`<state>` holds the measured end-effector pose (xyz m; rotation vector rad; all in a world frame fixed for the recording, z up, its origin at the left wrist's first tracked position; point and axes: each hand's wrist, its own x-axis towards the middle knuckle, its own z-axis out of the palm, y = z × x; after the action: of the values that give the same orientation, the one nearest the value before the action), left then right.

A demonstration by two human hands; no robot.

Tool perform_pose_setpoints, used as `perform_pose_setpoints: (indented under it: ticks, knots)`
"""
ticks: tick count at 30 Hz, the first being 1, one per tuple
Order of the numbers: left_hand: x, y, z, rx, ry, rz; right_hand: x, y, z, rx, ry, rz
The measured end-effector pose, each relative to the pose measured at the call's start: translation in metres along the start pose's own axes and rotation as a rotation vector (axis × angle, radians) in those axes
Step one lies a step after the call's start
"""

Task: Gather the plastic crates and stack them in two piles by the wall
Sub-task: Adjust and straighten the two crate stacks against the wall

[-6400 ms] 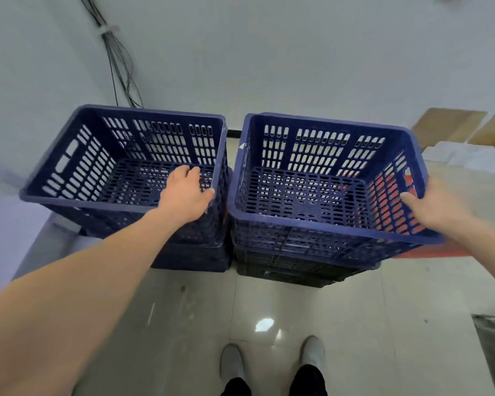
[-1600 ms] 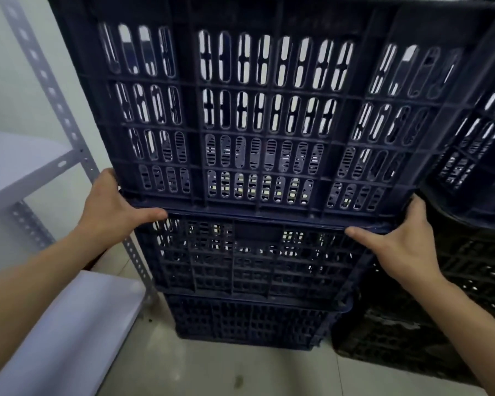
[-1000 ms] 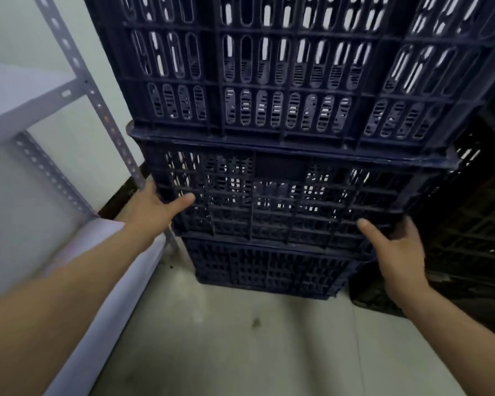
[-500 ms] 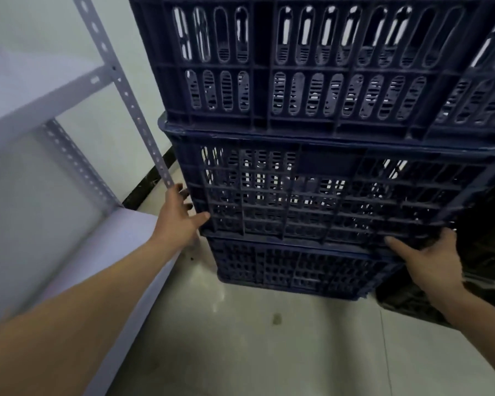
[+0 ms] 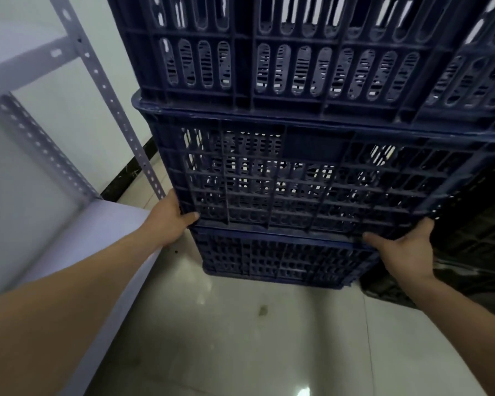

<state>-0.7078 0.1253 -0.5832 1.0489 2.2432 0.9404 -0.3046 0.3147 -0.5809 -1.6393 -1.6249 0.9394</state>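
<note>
A pile of three dark blue slotted plastic crates fills the view. The top crate [image 5: 297, 52] sits in the middle crate [image 5: 312, 178], which sits in the bottom crate [image 5: 277, 261] on the floor. My left hand [image 5: 169, 218] grips the lower left corner of the middle crate, thumb on its front. My right hand [image 5: 406, 250] holds the lower right corner, fingers wrapped behind it. A second, darker pile of crates [image 5: 475, 238] stands close on the right, partly cut off.
A grey metal shelf rack [image 5: 103, 90] with a white shelf board [image 5: 69, 241] stands tight against the pile's left side. A white wall with a black skirting [image 5: 129, 170] lies behind. Glossy tiled floor [image 5: 255, 338] spreads in front.
My hands slid down the pile from the top crate's rim to the middle crate's lower corners. The view has dropped and come closer to the pile.
</note>
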Motion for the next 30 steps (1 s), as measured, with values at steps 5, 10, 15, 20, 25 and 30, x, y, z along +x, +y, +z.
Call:
perform_pose_setpoints:
  ticks: [5,10,15,20,25,30]
  knots:
    - [-0.008,-0.002,0.018,0.005,0.085,0.009,-0.004,0.019,-0.01,-0.156,-0.138,-0.013]
    - [-0.016,0.008,0.034,-0.009,0.225,0.088,-0.001,0.028,-0.003,-0.16,-0.062,-0.027]
    - [-0.026,0.024,0.04,0.01,0.281,0.066,0.004,0.033,-0.001,-0.148,-0.016,-0.056]
    - [-0.026,0.022,0.035,0.036,0.285,0.041,-0.004,0.041,0.004,-0.138,0.049,-0.075]
    - [-0.027,0.02,0.037,0.009,0.249,0.046,-0.007,0.043,0.005,-0.14,0.06,-0.107]
    - [-0.024,0.009,0.036,0.005,0.222,0.057,-0.006,0.045,0.005,-0.152,0.059,-0.105]
